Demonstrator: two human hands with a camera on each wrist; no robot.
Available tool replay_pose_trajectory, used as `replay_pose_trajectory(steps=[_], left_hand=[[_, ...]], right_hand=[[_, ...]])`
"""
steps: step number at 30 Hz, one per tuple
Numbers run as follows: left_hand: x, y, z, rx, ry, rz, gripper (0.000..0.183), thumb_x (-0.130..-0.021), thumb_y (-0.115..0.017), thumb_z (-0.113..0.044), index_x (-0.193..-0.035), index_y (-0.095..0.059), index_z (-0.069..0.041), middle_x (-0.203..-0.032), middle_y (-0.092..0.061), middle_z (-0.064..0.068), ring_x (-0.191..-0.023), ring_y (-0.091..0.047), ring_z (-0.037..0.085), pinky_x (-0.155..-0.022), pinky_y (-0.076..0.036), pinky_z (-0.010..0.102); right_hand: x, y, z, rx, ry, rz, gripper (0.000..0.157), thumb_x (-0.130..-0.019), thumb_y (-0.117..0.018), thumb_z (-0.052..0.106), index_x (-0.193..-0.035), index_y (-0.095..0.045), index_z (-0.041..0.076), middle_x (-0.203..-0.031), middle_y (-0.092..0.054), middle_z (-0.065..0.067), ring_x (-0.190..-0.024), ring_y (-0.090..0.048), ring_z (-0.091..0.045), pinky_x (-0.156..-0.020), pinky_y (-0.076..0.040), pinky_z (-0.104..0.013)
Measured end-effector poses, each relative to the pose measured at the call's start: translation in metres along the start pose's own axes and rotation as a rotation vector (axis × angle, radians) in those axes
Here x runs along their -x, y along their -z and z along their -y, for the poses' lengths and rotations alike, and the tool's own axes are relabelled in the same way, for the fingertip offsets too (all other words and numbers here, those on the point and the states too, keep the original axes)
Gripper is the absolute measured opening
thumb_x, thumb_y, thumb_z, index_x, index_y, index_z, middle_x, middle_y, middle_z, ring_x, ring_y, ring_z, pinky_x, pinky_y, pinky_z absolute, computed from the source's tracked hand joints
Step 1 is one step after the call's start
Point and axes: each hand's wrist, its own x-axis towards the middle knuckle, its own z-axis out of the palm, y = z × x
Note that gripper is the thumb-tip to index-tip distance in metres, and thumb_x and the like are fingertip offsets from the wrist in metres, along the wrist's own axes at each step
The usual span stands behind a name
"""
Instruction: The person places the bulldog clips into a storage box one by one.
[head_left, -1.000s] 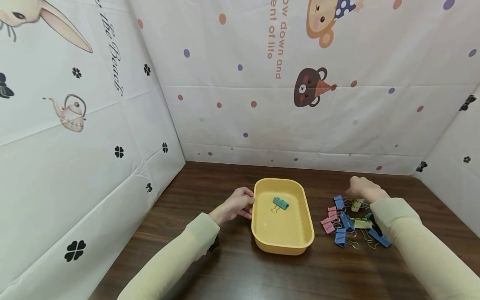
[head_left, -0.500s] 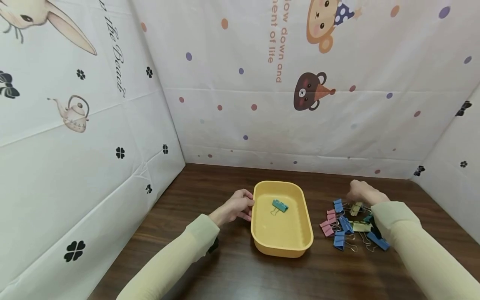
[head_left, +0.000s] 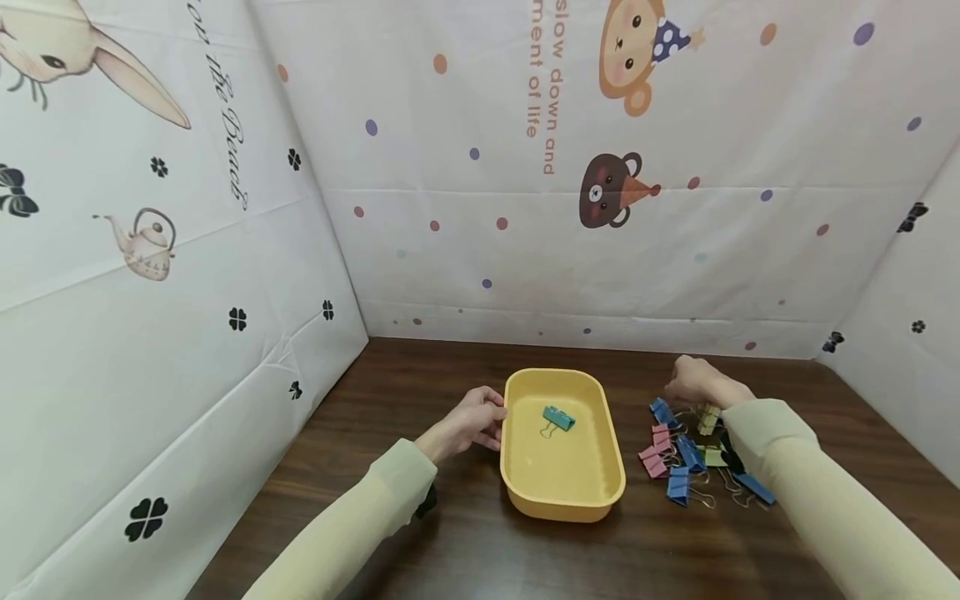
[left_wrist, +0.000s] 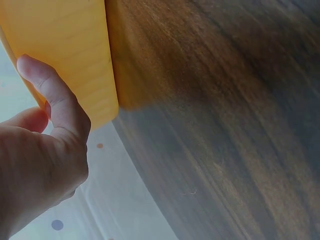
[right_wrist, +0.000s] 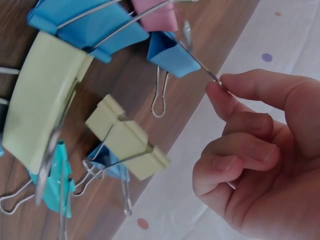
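Right hand (head_left: 699,379) shifts left over the clip pile since the earlier frame; the blue clip (right_wrist: 175,57) at the pile's far left tilts. Thumb and forefinger pinch that clip's wire handle, other fingers curled. Left hand (head_left: 468,421), well apart from the right, holds the left rim of the yellow tray (head_left: 562,510). Contents of tray: one teal clip (head_left: 558,417), lying in the far half, wire toward the near left. Right of tray, on the dark table (head_left: 450,542): pink clips (head_left: 654,462), pale yellow clips (right_wrist: 127,137), further blue ones.
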Motion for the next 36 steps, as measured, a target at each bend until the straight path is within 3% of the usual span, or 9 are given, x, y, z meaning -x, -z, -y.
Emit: replay_pose_trajectory(steps=[11, 18, 28, 31, 36], left_hand=[[0.0, 0.0, 0.002, 0.002, -0.001, 0.002, 0.028, -0.097, -0.049, -0.007, -0.122, -0.042, 0.002, -0.085, -0.056, 0.013, -0.055, -0.054, 0.016, -0.048, -0.056, 0.027], [-0.001, 0.0, 0.0, 0.009, 0.003, 0.002, 0.031, -0.096, -0.05, -0.007, -0.124, -0.042, 0.004, -0.086, -0.057, 0.015, -0.055, -0.056, 0.017, -0.048, -0.056, 0.028], [-0.001, 0.001, -0.001, 0.011, 0.009, -0.001, 0.031, -0.096, -0.051, -0.007, -0.124, -0.042, 0.004, -0.082, -0.055, 0.013, -0.054, -0.054, 0.017, -0.047, -0.055, 0.028], [-0.002, 0.0, -0.002, 0.008, 0.008, -0.002, 0.03, -0.096, -0.051, -0.007, -0.123, -0.042, 0.003, -0.08, -0.054, 0.012, -0.054, -0.054, 0.017, -0.047, -0.055, 0.028], [-0.003, 0.0, -0.003, 0.007, 0.018, -0.002, 0.029, -0.096, -0.05, -0.007, -0.122, -0.042, 0.003, -0.081, -0.054, 0.013, -0.054, -0.054, 0.017, -0.047, -0.055, 0.028]], right_hand=[[-0.002, 0.003, 0.014, 0.049, -0.023, -0.016, 0.029, -0.084, -0.056, 0.01, -0.055, -0.057, 0.009, -0.048, -0.049, 0.004, -0.041, -0.04, -0.007, -0.041, -0.034, -0.021], [-0.002, 0.006, 0.019, 0.041, -0.01, -0.02, 0.039, -0.086, -0.052, 0.01, -0.051, -0.037, 0.019, -0.046, -0.03, 0.008, -0.042, -0.025, -0.006, -0.042, -0.023, -0.021], [-0.003, 0.012, 0.036, 0.049, 0.034, -0.04, 0.035, -0.087, -0.054, 0.011, -0.053, -0.045, 0.015, -0.047, -0.038, 0.006, -0.043, -0.03, -0.007, -0.044, -0.024, -0.022], [-0.005, 0.016, 0.041, 0.052, 0.046, -0.031, 0.03, -0.087, -0.054, 0.011, -0.058, -0.057, 0.009, -0.048, -0.049, 0.001, -0.043, -0.037, -0.009, -0.044, -0.029, -0.023], [-0.006, 0.02, 0.051, 0.061, 0.056, -0.039, 0.032, -0.087, -0.055, 0.012, -0.055, -0.053, 0.012, -0.048, -0.044, 0.003, -0.044, -0.031, -0.009, -0.045, -0.027, -0.023]])
